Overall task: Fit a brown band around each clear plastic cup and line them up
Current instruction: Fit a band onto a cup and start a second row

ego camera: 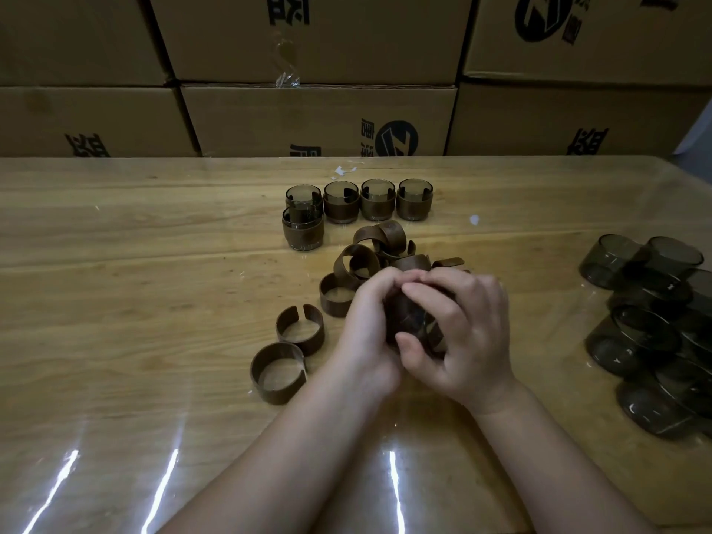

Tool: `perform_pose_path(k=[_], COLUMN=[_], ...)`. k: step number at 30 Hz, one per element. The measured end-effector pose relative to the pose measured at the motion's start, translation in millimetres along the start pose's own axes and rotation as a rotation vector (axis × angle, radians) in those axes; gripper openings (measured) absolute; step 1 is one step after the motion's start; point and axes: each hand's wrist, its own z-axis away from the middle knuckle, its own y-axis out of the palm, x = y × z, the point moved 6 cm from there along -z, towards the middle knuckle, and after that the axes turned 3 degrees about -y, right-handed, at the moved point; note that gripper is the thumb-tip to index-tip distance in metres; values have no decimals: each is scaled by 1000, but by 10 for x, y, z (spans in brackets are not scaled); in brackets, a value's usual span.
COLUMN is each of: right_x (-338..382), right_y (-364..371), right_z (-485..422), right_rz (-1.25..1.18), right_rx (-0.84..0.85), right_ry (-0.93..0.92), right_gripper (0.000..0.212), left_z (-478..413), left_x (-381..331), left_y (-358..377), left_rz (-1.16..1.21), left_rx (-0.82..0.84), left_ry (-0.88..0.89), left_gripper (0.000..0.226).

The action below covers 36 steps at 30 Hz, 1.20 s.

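Centrally, left hand [366,321] and right hand [468,341] grip one banded cup [404,319]; five finished cups [341,204] above; cartons [269,117] bear two round logos [397,138].

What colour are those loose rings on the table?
The bands are dark brown; head view.

From my end the table [154,264] reads as pale wood with clear grain, under a glossy see-through sheet [165,483] that throws hard streaks of light. The loose bands [300,329] look matt brown, like leather or thin wood; I cannot tell which. The lined-up cups [378,190] are smoky clear plastic, smooth and shiny, as are the bare cups [655,325]. The cup [408,321] gripped by my left hand [366,333] and right hand [474,333] shows the same matt brown wrap. The boxes [308,121] are dull cardboard, one with shiny clear tape [287,77].
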Motion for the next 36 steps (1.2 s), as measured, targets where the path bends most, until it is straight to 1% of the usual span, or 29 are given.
perform_pose_path(k=[2, 3, 5, 7, 9, 11, 13, 14, 16, 17, 18, 19, 20, 21, 23, 24, 26, 28, 30, 33, 36], right_x=[50, 54, 10, -33, -62, -112, -152, -154, -118, -98, -94, -117, -142, -168, -188, -164, -109, -87, -62, -22, 34], right_y=[47, 71, 119, 174, 233, 306, 375, 413, 493, 518, 525, 513, 493, 460, 343, 300, 259, 222, 198, 195, 197], right_z=[-7, -9, -9, 12, 51, 110, 183, 221, 309, 348, 389, 431, 457, 447, 317, 246, 168, 142, 112, 82, 18], right_rz=[-40, -109, -326, -537, -707, -927, -1097, -1181, -1425, -1516, -1543, -1494, -1405, -1277, -951, -871, -834, -746, -603, -400, -256], right_rx=[-10, -23, -60, -71, -80, -143, -209, -222, -262, -295, -333, -362, -366, -341, -271, -263, -288, -288, -216, -100, -26], right_ry=[1, 60, 293, 542, 758, 1018, 1231, 1309, 1486, 1563, 1617, 1628, 1612, 1557, 1324, 1188, 998, 845, 669, 396, 179], right_gripper=[26, 21, 19, 18, 15, 15, 18, 19, 23, 26, 27, 25, 24, 24, 25, 26, 26, 28, 31, 35, 32], left_z=[11, 8, -11, -4, 17, 42, 82, 104, 156, 171, 169, 154, 134, 124, 129, 151, 170, 124, 45, -46, -130], left_x=[5, 6, -26, -85, -113, -116, -105, -101, -97, -79, -61, -45, -41, -53, -102, -133, -174, -184, -169, -123, -55], left_y=[7, 8, -15, -26, -9, 15, 43, 54, 104, 131, 144, 142, 131, 115, 98, 113, 143, 123, 62, -22, -110], left_rz=[-35, -68, -227, -368, -414, -466, -595, -685, -933, -1067, -1171, -1230, -1234, -1180, -1011, -954, -860, -731, -579, -354, -118], left_rx=[9, -14, -123, -240, -268, -286, -327, -342, -321, -283, -236, -192, -156, -137, -143, -157, -175, -197, -196, -121, -20], left_ry=[-2, 29, 192, 374, 488, 596, 736, 812, 1016, 1108, 1165, 1189, 1188, 1173, 1146, 1156, 1133, 966, 728, 463, 212], left_gripper=[19, 23, 28, 25, 20, 16, 9, 11, 21, 24, 25, 25, 24, 22, 17, 16, 12, 12, 15, 20, 23])
